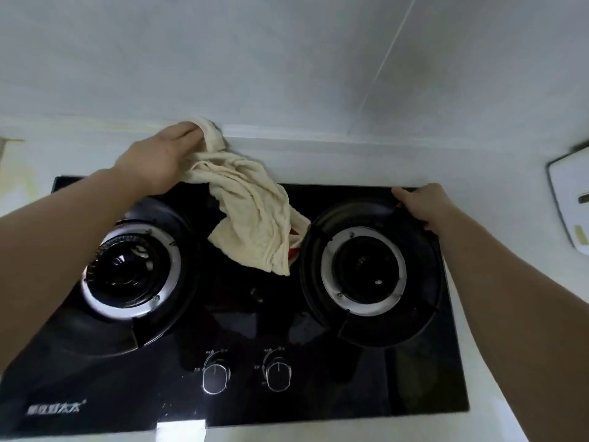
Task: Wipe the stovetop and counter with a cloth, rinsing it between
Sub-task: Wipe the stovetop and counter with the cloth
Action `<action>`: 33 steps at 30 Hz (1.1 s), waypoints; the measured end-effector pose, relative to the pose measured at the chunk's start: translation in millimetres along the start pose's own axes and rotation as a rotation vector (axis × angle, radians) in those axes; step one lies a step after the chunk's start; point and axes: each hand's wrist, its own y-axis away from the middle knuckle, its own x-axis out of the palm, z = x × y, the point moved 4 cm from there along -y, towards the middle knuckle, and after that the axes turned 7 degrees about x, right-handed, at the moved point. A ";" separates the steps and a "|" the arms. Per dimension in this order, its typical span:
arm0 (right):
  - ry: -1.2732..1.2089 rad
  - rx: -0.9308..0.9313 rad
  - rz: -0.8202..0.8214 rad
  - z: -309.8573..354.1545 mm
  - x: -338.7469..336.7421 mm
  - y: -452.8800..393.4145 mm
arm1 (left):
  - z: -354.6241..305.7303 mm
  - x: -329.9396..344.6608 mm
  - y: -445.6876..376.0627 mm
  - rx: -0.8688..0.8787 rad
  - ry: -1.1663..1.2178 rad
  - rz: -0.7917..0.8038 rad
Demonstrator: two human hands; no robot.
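Note:
A black glass stovetop (255, 314) with two gas burners fills the middle of the head view. My left hand (159, 154) grips a cream cloth (251, 212) and presses its bunched end against the white strip of counter (318, 161) where it meets the wall, behind the stove's left half. The rest of the cloth hangs down over the glass between the burners, with a bit of red showing under it. My right hand (424, 202) rests on the far rim of the right burner's pan support (369, 333), fingers curled over it.
The left burner (127, 269) and its support sit under my left forearm. Two control knobs (216, 374) (277, 374) are at the stove's front. A white appliance (570, 193) stands on the counter at the right edge. Tiled wall rises behind.

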 end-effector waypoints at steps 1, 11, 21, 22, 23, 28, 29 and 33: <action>0.048 -0.030 -0.067 10.7 -3.1 7.9 | -1.8 0.4 1.6 -0.001 0.018 0.003; 0.766 -0.641 -0.022 112.7 122.8 122.3 | -57.7 6.7 -30.6 0.153 -0.050 0.082; 0.677 -0.679 -0.037 146.5 141.0 149.2 | 3.6 -4.2 3.4 -0.025 0.020 0.052; 0.590 -0.680 -0.037 152.4 140.3 156.8 | 15.7 -6.1 11.9 -0.052 0.014 0.041; 0.474 -0.674 -0.017 158.1 139.4 164.3 | 28.2 -7.0 19.9 -0.075 0.010 0.019; 0.315 -0.603 0.213 160.8 160.9 192.3 | 54.4 -4.4 41.4 -0.187 0.019 -0.045; 0.477 -0.629 0.162 155.5 168.5 196.7 | 54.3 -3.0 41.4 -0.194 0.025 -0.059; 0.666 -0.716 0.030 151.4 184.2 191.2 | 55.9 -2.1 39.1 -0.171 0.015 -0.089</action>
